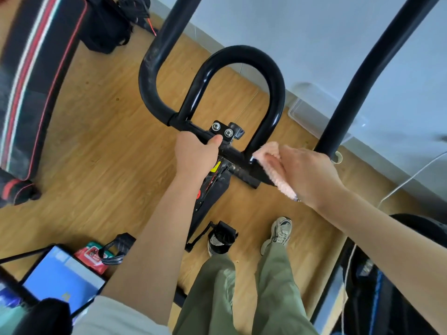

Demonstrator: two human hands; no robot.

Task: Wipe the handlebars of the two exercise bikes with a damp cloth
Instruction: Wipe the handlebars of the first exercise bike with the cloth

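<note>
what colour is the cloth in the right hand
Pale pink, seen in the head view: the cloth held by the right hand.

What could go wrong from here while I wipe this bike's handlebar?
1. The left hand grips the crossbar beside the bolts, so the patch under it could go unwiped.
2. The right hand holds the cloth at the right foot of the loop; the dusty-looking outer bar on the left may get missed.
3. The pedal sits close beside the shoe; a step could catch it.
</note>
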